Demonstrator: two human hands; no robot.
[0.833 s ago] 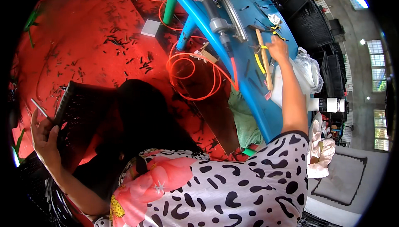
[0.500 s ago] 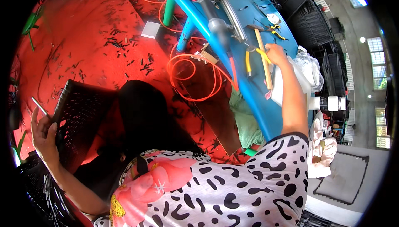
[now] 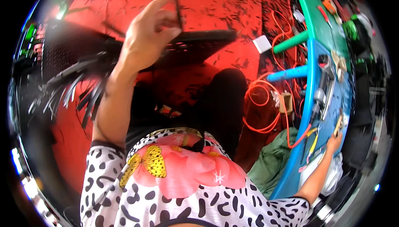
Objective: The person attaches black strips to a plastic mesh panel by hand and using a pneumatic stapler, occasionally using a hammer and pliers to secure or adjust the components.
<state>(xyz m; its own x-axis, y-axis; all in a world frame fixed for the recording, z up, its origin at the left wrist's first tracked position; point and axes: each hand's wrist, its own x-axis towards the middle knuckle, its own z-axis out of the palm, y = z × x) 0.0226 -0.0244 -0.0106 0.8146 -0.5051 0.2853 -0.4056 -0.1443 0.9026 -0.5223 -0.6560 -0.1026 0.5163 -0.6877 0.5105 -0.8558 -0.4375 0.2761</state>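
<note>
My left hand (image 3: 147,34) is raised at the upper left, pinching a thin dark strip (image 3: 178,9) upright between thumb and fingers. Directly below it, a black woven basket (image 3: 203,40) with a perforated side stands near my knees, partly behind my wrist. Far to the right, my right hand (image 3: 333,141) is closed at the wooden handle of a hammer (image 3: 338,123) on the blue table (image 3: 286,181); its fingers show small and blurred. Yellow-handled pliers (image 3: 314,142) lie to the left of that hand.
A grey air tool (image 3: 320,94) with an orange hose (image 3: 266,129) rests on the blue table. The hose coils on the red floor, among scattered dark scraps. Loose black strips (image 3: 85,98) hang at the left. Green cloth (image 3: 272,154) bunches beside the table.
The view has swung left. My left hand has lifted the thin strip from beside the basket to above it. My right hand stays at the hammer on the table.
</note>
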